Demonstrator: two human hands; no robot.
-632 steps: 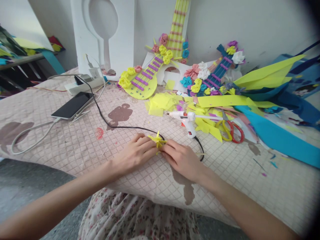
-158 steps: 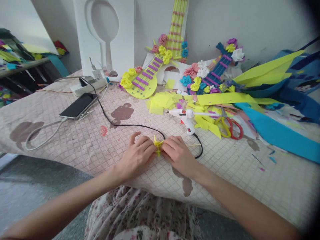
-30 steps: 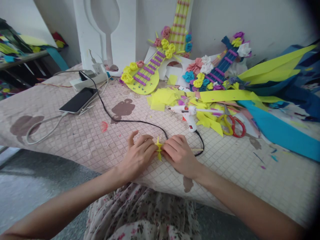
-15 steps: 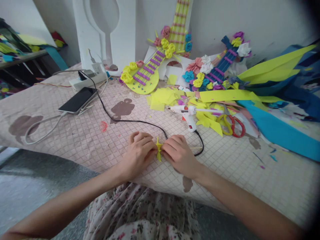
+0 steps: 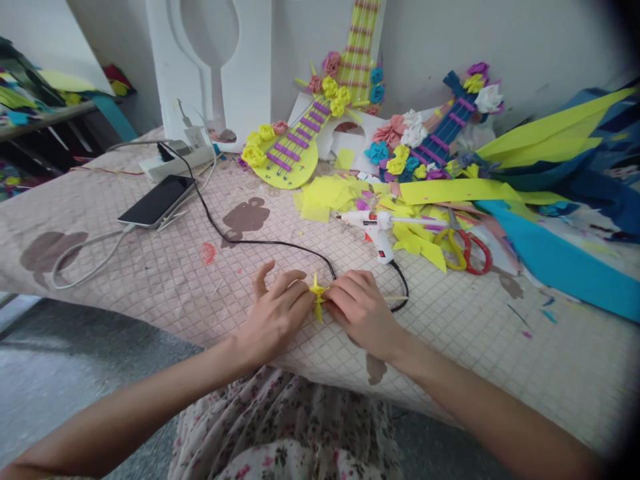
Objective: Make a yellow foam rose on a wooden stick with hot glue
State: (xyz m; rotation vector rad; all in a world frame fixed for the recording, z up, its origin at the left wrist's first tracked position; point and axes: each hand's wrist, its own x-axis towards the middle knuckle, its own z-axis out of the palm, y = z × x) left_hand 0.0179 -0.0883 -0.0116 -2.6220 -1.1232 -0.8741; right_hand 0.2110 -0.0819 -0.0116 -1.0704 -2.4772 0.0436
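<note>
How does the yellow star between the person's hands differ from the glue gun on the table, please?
The yellow star is yellow throughout, whereas the glue gun is mostly white. The star is clearly smaller than the glue gun. The star is held by the fingers of the left hand and right hand, while the glue gun lies untouched farther from the person. Both are over the cloth-covered table.

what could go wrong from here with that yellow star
The thin points of the yellow star, pinched between the left hand and the right hand, might bend or crease. The black cord runs close by the right hand, so it could snag and drag the glue gun. Its nozzle lies near yellow scraps, perhaps a scorch risk if hot.
</note>
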